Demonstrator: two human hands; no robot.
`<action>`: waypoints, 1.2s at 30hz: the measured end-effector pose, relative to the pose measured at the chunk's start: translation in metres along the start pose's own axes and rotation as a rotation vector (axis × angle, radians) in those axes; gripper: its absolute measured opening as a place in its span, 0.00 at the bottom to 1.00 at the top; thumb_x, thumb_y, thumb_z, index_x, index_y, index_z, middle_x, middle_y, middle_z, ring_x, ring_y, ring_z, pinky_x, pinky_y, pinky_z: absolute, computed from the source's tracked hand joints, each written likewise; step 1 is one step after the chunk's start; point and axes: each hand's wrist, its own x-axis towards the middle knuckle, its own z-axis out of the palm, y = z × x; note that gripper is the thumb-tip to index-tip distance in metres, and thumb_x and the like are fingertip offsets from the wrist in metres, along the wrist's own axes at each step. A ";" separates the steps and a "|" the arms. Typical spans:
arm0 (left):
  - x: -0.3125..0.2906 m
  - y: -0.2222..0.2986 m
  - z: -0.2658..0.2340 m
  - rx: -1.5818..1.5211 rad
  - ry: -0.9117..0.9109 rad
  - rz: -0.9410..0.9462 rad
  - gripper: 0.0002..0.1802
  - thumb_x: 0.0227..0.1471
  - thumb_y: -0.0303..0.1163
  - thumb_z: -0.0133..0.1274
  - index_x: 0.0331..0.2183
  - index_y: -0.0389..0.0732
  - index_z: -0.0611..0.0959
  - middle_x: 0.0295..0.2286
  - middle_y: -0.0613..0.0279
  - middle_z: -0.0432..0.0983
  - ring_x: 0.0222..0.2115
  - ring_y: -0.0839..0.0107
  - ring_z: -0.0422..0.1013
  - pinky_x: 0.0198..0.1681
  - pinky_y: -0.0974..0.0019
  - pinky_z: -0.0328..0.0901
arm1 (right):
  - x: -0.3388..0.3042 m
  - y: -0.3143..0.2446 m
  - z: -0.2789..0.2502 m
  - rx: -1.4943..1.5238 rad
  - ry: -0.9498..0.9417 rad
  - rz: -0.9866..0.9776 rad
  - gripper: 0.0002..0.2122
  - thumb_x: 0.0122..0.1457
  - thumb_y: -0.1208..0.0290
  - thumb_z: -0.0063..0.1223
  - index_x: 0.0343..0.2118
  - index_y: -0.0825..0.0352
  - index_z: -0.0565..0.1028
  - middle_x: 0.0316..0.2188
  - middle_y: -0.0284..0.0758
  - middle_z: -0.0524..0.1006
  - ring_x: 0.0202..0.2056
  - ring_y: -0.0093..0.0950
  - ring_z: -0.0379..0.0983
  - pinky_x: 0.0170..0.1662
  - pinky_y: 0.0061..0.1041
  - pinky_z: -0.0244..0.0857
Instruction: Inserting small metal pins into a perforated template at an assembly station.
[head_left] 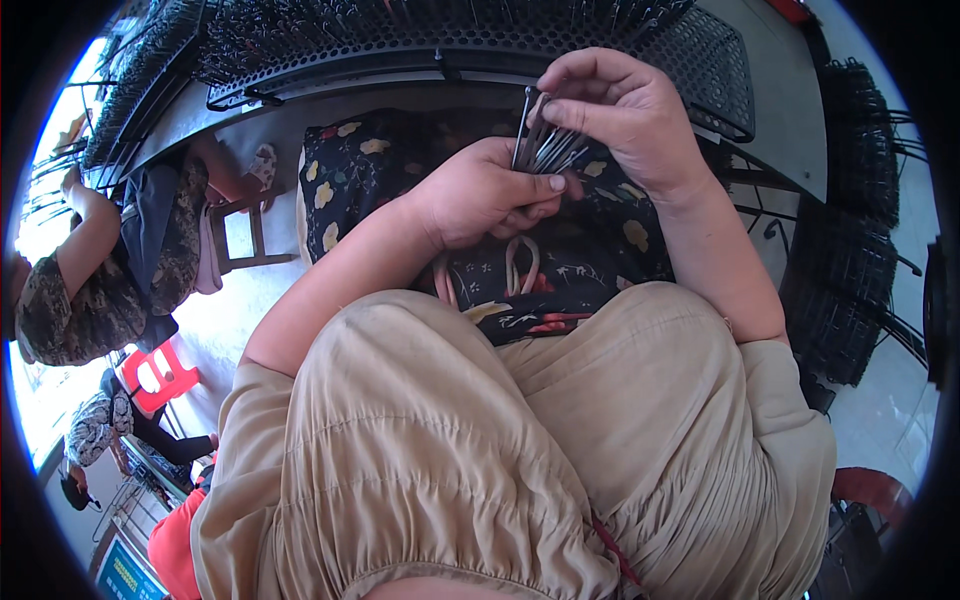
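Observation:
My left hand (490,192) is closed round a fanned bundle of thin dark metal rods (550,150), some with shiny edges. The upper ends of the rods stick out above its thumb. My right hand (635,115) is at the top of the bundle, its thumb and fingertips brought together against the rod ends. Whatever lies between those fingertips is too small to make out. Both hands are over my lap, where a black cloth with yellow and red flowers (375,147) is spread.
Beyond my hands stands a perforated black metal rack (400,70) packed with thin dark pieces. More bundles of dark pieces (860,150) lie at the right. Another person (100,270) sits at the left by a wooden stool (255,235). A red plastic stool (160,375) is farther back.

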 end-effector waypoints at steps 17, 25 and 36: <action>0.005 -0.002 -0.003 -0.056 0.063 -0.031 0.09 0.63 0.29 0.45 0.38 0.33 0.76 0.21 0.71 0.66 0.15 0.85 0.54 0.15 0.78 0.47 | 0.023 -0.005 -0.036 0.242 0.404 -0.664 0.01 0.59 0.81 0.54 0.33 0.69 0.75 0.28 0.32 0.78 0.28 0.19 0.74 0.34 0.17 0.70; 0.002 -0.005 -0.006 -0.072 0.064 -0.027 0.09 0.62 0.29 0.46 0.38 0.33 0.76 0.21 0.71 0.65 0.15 0.85 0.53 0.15 0.78 0.47 | 0.014 -0.029 -0.014 -0.738 0.474 -0.534 0.02 0.56 0.84 0.56 0.30 0.70 0.76 0.25 0.31 0.78 0.25 0.17 0.72 0.29 0.17 0.65; 0.000 -0.004 -0.002 -0.047 0.125 -0.005 0.09 0.62 0.28 0.46 0.37 0.33 0.78 0.20 0.71 0.66 0.14 0.86 0.54 0.14 0.79 0.46 | 0.061 -0.014 -0.022 -0.738 0.316 -0.902 0.07 0.50 0.82 0.61 0.33 0.69 0.80 0.33 0.38 0.80 0.38 0.37 0.78 0.42 0.30 0.71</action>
